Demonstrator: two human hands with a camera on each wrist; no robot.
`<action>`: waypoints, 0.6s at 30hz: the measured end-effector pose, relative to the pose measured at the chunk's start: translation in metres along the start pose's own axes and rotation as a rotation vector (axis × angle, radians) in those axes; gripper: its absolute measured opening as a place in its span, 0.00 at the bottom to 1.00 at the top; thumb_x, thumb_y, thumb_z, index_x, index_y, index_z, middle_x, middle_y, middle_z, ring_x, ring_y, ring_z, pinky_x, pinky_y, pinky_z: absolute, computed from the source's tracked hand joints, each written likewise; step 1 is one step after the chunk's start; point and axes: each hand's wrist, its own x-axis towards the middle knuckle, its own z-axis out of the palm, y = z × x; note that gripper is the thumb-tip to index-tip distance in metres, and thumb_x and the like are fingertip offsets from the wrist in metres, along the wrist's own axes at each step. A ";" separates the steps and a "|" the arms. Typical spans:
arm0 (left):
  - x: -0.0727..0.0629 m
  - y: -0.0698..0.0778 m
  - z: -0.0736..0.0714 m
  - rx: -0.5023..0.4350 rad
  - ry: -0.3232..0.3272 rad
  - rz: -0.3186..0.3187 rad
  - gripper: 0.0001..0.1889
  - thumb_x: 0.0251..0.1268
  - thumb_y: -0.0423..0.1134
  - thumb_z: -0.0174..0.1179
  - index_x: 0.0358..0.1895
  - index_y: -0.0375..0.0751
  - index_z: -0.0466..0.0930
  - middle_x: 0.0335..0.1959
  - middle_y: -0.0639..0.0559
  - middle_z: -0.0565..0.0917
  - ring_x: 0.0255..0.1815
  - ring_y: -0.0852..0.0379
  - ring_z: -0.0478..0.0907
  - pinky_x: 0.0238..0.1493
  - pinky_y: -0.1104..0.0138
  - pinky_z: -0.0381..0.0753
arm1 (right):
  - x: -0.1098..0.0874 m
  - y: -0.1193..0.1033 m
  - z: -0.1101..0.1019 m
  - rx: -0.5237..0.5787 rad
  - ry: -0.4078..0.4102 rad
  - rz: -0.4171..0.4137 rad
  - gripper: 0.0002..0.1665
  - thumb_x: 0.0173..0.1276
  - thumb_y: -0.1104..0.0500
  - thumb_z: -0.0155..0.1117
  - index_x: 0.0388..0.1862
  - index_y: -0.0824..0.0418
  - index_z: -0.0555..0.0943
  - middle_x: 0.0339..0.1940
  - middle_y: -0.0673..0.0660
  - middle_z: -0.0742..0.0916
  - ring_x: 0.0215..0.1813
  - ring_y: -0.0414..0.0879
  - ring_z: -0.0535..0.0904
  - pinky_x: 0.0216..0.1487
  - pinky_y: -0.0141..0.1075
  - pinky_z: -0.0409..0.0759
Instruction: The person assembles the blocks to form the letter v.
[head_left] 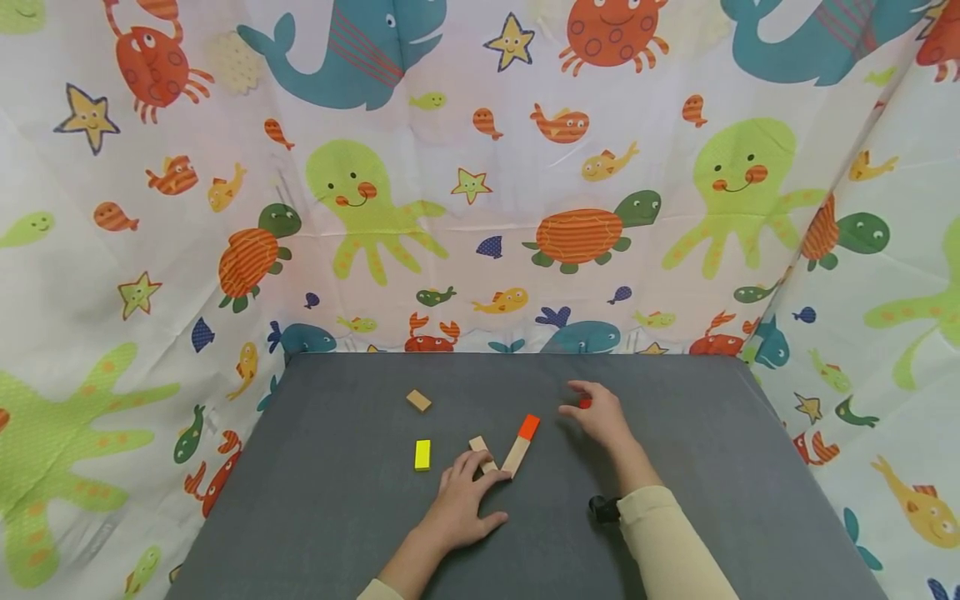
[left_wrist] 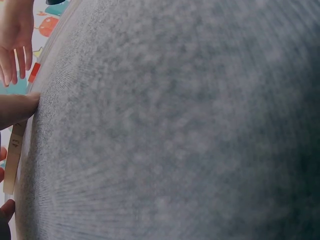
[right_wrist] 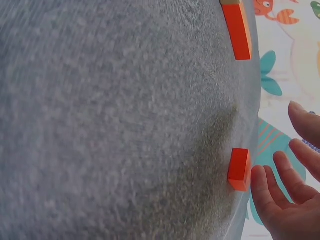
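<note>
Gray tabletop (head_left: 315, 500). Left hand (head_left: 459, 510): fingers spread, released, at wooden block (head_left: 478, 443). Right hand (head_left: 603, 421): fingers parted, released, around red block (right_wrist: 239, 167) on tabletop. Orange block (head_left: 529, 427) sits end-to-end with second wooden block (head_left: 516, 456), between hands.

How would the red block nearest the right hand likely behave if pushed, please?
The red block has flat faces and crisp edges, so it would probably slide rather than roll. Looking small beside the right hand, it is likely light.
</note>
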 end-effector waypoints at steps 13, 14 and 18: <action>0.000 -0.001 0.000 0.001 -0.001 -0.003 0.30 0.61 0.59 0.68 0.68 0.71 0.72 0.72 0.54 0.62 0.76 0.48 0.54 0.66 0.37 0.63 | 0.010 0.009 -0.007 -0.025 -0.017 0.055 0.36 0.62 0.59 0.75 0.69 0.61 0.76 0.69 0.68 0.76 0.70 0.65 0.69 0.70 0.61 0.67; 0.000 -0.002 0.001 -0.001 -0.004 -0.004 0.30 0.61 0.59 0.68 0.68 0.71 0.72 0.72 0.54 0.62 0.76 0.48 0.54 0.66 0.37 0.63 | 0.011 0.010 -0.007 -0.028 -0.018 0.060 0.36 0.61 0.59 0.75 0.69 0.61 0.76 0.70 0.69 0.75 0.71 0.66 0.68 0.70 0.61 0.66; -0.001 -0.002 0.000 -0.001 -0.007 -0.004 0.30 0.61 0.60 0.68 0.68 0.71 0.71 0.73 0.54 0.62 0.76 0.48 0.54 0.66 0.37 0.63 | 0.011 0.012 -0.007 -0.034 -0.021 0.084 0.37 0.60 0.61 0.76 0.69 0.61 0.76 0.70 0.69 0.75 0.71 0.66 0.67 0.70 0.60 0.66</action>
